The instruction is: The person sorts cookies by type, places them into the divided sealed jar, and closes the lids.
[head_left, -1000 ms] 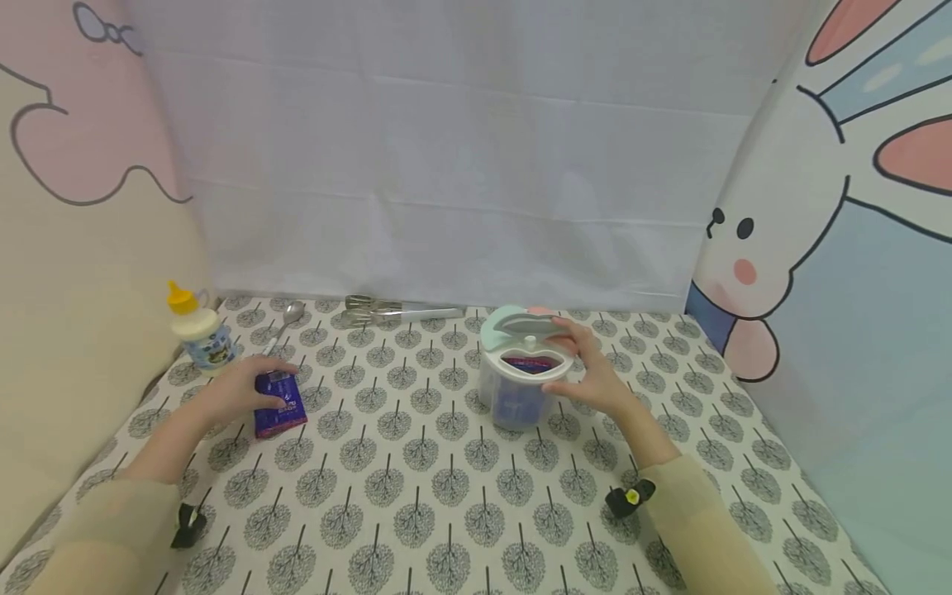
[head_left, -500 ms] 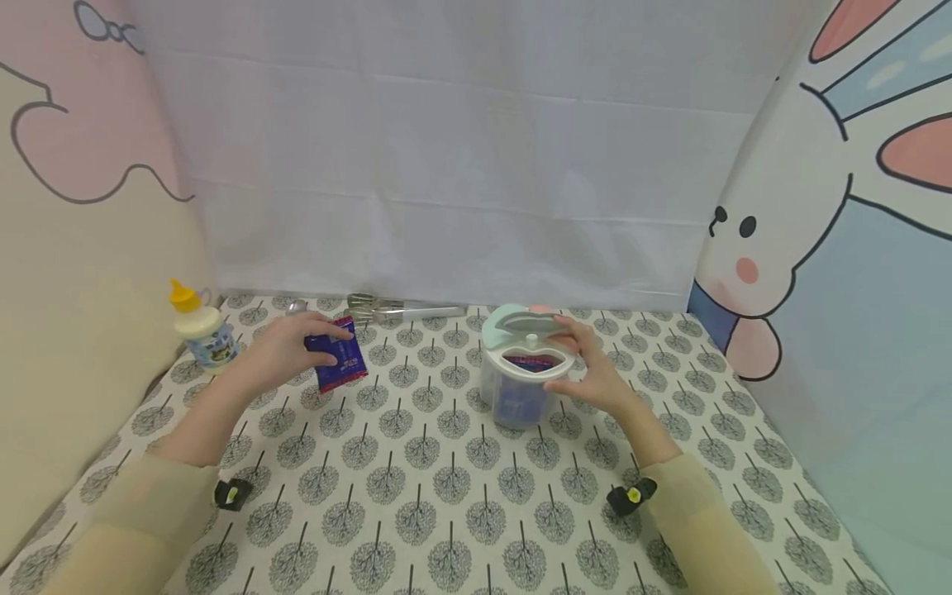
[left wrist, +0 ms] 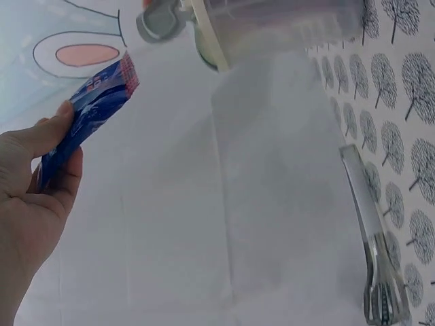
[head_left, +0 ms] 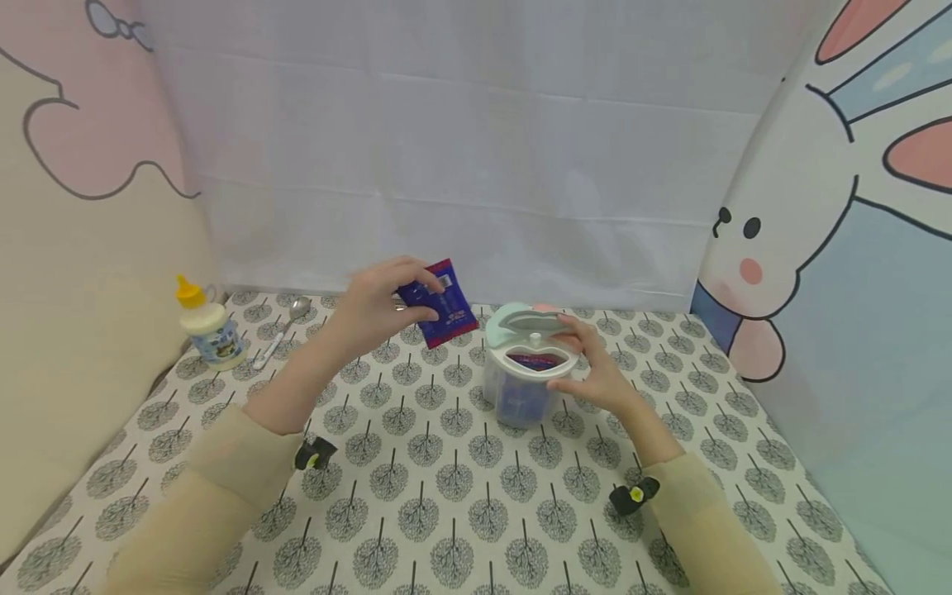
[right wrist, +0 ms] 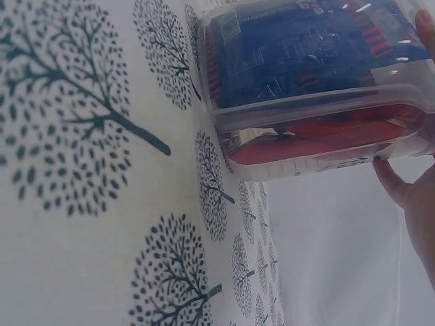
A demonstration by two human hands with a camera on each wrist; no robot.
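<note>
My left hand pinches a small blue-purple packet with red ends, raised above the table left of the container. The left wrist view also shows that packet between thumb and fingers. A clear plastic container with a white, mint and pink lid stands on the table. My right hand grips its right side, thumb at the front rim and fingers at the raised lid flap. Under the flap, the opening shows a similar packet inside. In the right wrist view, blue packets and something red show through the wall.
A squeeze bottle with a yellow cap stands at the back left, and a spoon lies beside it. Metal tongs lie along the back edge, mostly behind my left hand in the head view. White cloth hangs behind the table.
My left hand has lifted the packet from the table's left side and carried it right and up towards the container. The right hand has stayed on the container.
</note>
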